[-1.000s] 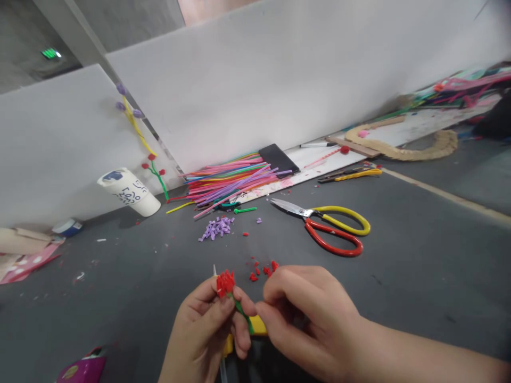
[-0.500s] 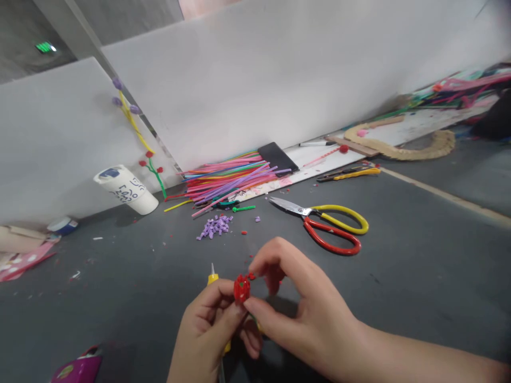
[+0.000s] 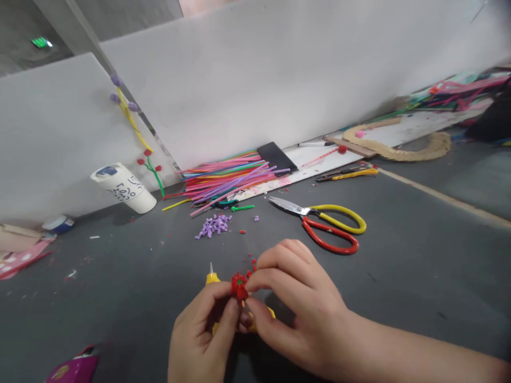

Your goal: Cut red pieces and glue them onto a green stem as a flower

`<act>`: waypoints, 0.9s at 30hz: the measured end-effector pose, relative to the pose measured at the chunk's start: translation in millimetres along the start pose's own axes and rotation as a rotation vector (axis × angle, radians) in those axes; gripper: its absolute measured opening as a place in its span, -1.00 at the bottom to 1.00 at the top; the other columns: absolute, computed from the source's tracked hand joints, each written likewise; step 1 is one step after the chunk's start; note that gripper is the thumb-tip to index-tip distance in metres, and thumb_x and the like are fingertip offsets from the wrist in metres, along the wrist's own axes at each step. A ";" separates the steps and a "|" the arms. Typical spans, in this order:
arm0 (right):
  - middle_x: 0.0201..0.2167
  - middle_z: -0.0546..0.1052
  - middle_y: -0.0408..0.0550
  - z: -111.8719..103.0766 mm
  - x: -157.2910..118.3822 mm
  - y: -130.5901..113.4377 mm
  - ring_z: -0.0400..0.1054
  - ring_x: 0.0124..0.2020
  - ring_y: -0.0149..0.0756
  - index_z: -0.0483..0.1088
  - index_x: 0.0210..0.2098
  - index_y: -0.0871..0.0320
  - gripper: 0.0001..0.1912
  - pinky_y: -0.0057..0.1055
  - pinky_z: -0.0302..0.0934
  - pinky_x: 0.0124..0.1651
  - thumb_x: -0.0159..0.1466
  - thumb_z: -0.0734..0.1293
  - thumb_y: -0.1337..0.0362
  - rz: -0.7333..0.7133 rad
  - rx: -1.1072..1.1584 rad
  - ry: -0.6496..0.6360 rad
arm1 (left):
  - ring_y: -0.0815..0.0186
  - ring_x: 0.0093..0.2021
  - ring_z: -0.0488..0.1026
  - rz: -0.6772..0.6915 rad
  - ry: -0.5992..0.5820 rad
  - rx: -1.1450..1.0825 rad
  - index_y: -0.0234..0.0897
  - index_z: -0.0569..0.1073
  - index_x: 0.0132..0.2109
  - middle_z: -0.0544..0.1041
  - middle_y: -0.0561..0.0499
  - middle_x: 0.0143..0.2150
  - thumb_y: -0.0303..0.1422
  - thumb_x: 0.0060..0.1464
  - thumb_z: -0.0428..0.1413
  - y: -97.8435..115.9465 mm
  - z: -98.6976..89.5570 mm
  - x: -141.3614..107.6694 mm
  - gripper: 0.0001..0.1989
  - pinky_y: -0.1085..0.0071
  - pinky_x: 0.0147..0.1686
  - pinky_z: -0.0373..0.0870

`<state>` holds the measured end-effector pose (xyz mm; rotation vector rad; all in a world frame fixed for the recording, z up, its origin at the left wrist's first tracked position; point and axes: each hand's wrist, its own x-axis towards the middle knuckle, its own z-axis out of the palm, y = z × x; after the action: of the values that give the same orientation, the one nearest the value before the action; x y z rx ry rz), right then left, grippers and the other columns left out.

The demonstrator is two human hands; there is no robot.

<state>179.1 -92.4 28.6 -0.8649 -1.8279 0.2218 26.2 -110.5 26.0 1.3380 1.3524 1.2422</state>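
Note:
Between the thumb and forefinger of my left hand is a small red flower head with a green centre and jagged petals. My right hand reaches in from the right, its thumb and fingertips closed against the flower's right side. Below both hands lies a yellow tool with a pointed metal tip, mostly hidden by them. Tiny red bits are scattered just beyond my right fingertips.
Scissors with red and yellow handles lie right of centre. Purple cut pieces are heaped before a bundle of colourful sticks. A white cup, a yellow cutter and a purple packet lie around.
My right fingers have drawn together from a wider curl and now touch the flower. The flower's petals look more spread out, and more red bits show beyond it.

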 end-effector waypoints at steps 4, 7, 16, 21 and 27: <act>-0.44 0.44 -0.06 1.1 -0.6 1.7 0.21 -0.40 -0.31 0.41 -0.42 0.22 -0.88 -0.30 0.10 -0.29 0.15 0.26 0.50 -0.021 -0.041 -0.023 | 0.40 -0.57 0.45 0.070 -0.003 0.086 -0.13 0.61 -0.35 0.55 0.14 -0.56 -0.44 -0.03 0.20 -2.5 -1.0 -1.1 -0.88 0.59 -0.50 0.40; -0.45 0.44 -0.06 1.4 0.1 2.3 0.21 -0.42 -0.32 0.40 -0.43 0.23 -0.88 -0.31 0.10 -0.29 0.16 0.25 0.50 -0.047 -0.055 -0.025 | 0.41 -0.59 0.44 0.076 -0.012 0.081 -0.12 0.60 -0.34 0.52 0.17 -0.60 -0.41 -0.01 0.18 -3.9 -1.3 -1.2 -0.89 0.60 -0.51 0.40; -0.44 0.31 -0.13 -9.5 4.3 3.1 0.22 -0.41 -0.38 0.21 -0.46 0.16 -0.85 -0.42 0.15 -0.35 0.18 0.15 0.50 0.213 0.235 -0.024 | 0.41 -0.61 0.44 -0.001 -0.037 -0.006 -0.20 0.56 -0.34 0.52 0.12 -0.61 -0.31 0.06 0.16 -2.9 -1.9 -1.9 -0.90 0.59 -0.55 0.40; -0.46 0.23 -0.14 -4.2 4.5 7.1 0.13 -0.45 -0.36 0.06 -0.46 0.10 -0.78 -0.42 0.13 -0.41 0.29 0.01 0.46 0.328 0.273 -0.162 | 0.44 -0.52 0.46 0.152 0.073 0.058 -0.16 0.59 -0.32 0.54 0.11 -0.51 -0.34 0.07 0.16 -2.2 -6.6 2.1 -0.90 0.61 -0.43 0.42; -0.35 0.34 -0.07 6.2 -0.4 8.5 0.22 -0.33 -0.32 0.23 -0.40 0.16 -0.86 -0.37 0.18 -0.27 0.19 0.20 0.52 0.265 0.202 -0.343 | 0.38 -0.43 0.49 0.355 0.058 0.140 -0.12 0.61 -0.28 0.59 0.06 -0.36 -0.38 0.09 0.14 -2.9 -15.9 6.1 -0.86 0.53 -0.34 0.43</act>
<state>177.6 -85.1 21.3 -0.9682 -1.9563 0.7495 9.6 -105.6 26.1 1.7070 1.2967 1.4496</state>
